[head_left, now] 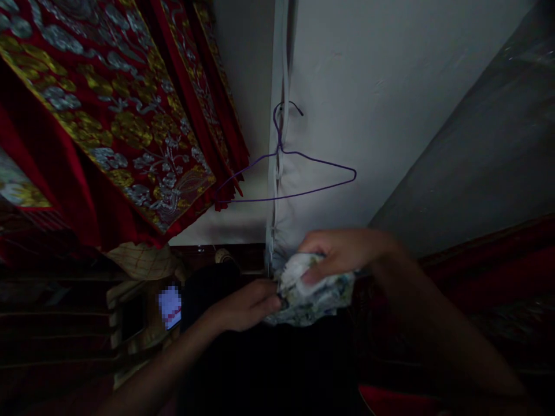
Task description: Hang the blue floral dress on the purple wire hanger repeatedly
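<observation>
In the lower middle of the head view, a bunched, pale patterned cloth (321,300) with green and blue markings is held in front of my dark clothing. My right hand (342,251) grips it from above, thumb and fingers pressed into its folds. From the other side, my left hand (254,303) pinches the cloth's left edge, its fingertips partly hidden by the fabric. Above both hands, a thin purple hanger (316,159) hangs by its hook against the wall, carrying nothing. Dim light hides the cloth's exact kind.
Red embroidered hangings (130,127) with gold and silver patterns cover the upper left. A white strip with cords (284,58) runs down the pale wall (368,75). A low wooden stand (150,318) at lower left bears a lit, blurred screen (169,306).
</observation>
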Demonstrator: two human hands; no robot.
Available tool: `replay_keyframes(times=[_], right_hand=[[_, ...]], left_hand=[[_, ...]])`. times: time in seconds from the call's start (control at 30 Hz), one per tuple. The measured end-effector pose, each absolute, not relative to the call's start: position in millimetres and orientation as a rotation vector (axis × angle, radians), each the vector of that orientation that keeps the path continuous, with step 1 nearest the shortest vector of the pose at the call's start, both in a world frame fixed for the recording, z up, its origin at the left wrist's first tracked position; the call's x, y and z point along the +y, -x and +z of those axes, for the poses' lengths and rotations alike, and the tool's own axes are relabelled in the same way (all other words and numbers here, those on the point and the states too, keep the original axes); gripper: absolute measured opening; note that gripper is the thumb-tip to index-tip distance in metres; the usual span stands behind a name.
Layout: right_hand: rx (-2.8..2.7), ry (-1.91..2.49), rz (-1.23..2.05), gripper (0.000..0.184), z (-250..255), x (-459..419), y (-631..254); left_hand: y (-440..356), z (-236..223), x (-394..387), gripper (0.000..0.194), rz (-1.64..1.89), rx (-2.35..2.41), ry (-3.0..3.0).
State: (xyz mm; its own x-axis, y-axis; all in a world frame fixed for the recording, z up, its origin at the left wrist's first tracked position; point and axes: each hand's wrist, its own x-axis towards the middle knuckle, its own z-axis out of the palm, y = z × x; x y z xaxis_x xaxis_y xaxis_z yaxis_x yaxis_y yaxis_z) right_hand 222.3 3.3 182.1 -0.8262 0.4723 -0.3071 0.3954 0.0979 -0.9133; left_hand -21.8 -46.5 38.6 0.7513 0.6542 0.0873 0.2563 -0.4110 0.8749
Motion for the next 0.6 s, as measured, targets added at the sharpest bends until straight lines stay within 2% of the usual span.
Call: replay_keyframes(times=[0.07, 0.13, 0.23, 0.3, 0.33, 0.47, 0.6], right_hand=[[-2.326, 0.942, 1.381, 0.015, 192.8, 20.2, -238.4], [-2.127, 0.974, 0.981, 0.019, 185.2, 41.7, -243.1], [-1.846, 1.031, 0.819, 0.049, 148.6, 78.9, -230.0], [-1.762, 1.092, 0.847, 0.055, 121.1, 101.5, -218.0], [-1.730, 1.122, 0.834, 0.051, 109.7, 110.5, -214.3], [-1.711, 1.190, 0.552, 0.015, 86.1, 120.5, -224.6], [-1.870, 1.166, 0.390, 0.008, 88.4, 94.5, -254.5]], left_hand=[[36.6, 42.3, -43.5, 0.063, 0.481, 0.883, -2.119], [53.3, 60.0, -41.0, 0.051, 0.428, 1.029, -2.178], [70.6, 98.1, -39.3, 0.046, 0.333, 1.082, -2.248], [76.7, 120.0, -39.0, 0.044, 0.281, 1.153, -2.308], [79.4, 127.9, -38.7, 0.042, 0.262, 1.228, -2.350], [96.5, 136.4, -34.9, 0.039, 0.123, 1.590, -2.444], [113.9, 126.0, -22.6, 0.034, -0.025, 1.614, -2.353]])
